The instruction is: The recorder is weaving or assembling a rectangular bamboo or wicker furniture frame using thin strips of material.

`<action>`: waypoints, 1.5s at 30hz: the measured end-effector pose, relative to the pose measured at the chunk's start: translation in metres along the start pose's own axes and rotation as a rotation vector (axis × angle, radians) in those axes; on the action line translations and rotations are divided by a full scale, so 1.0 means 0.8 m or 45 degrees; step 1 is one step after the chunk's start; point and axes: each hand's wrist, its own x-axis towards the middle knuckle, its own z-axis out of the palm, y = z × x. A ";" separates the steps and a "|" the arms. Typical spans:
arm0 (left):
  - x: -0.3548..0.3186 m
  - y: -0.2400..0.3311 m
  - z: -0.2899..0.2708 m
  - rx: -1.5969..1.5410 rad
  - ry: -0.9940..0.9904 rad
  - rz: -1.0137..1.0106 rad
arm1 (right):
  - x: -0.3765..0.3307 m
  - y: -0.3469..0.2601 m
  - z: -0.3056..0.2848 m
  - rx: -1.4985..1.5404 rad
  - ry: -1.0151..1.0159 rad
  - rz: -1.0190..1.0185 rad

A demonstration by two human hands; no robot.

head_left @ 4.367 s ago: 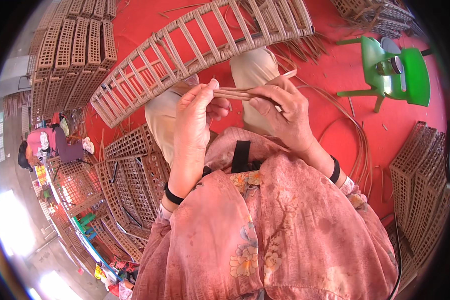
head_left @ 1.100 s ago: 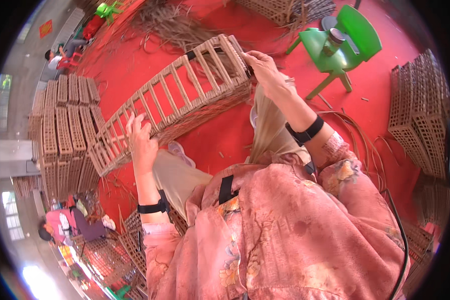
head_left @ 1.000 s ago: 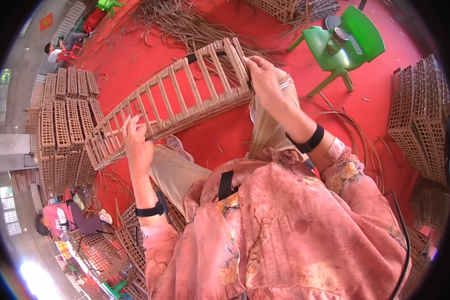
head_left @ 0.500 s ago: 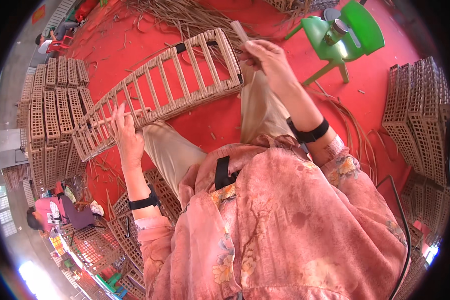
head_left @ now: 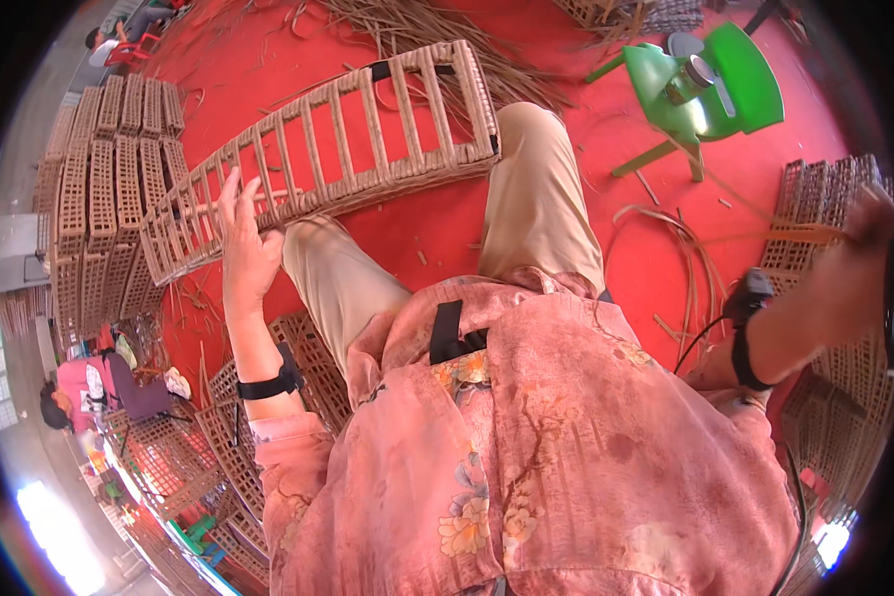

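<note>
Frame (head_left: 348, 139) of woven wicker, long and ladder-like, lying across both knees, one end over the right knee, the other reaching out past the left knee toward stacked panels (head_left: 99, 199) on the red floor (head_left: 437, 228). Left hand (head_left: 243, 248) against the frame's near edge, fingers (head_left: 230, 194) spread and raised over the slats, palm pressed to the rim, not closed around it. Right hand (head_left: 859, 243) flung far out to the right of the frame, well apart from it, blurred; closed on a thin strip (head_left: 765, 236) of cane running back toward the frame. Green stool (head_left: 710, 84) beyond the frame's right end, with a small round thing on its seat. Loose cane coils (head_left: 680, 268) on the floor between stool and right hand. More woven panels (head_left: 834, 298) right of the frame, under the right arm. Dry reeds (head_left: 437, 25) heaped behind the frame.
</note>
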 end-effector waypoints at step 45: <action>0.024 0.201 0.084 -0.223 0.230 0.191 | -0.083 -0.317 0.044 1.917 -1.488 0.911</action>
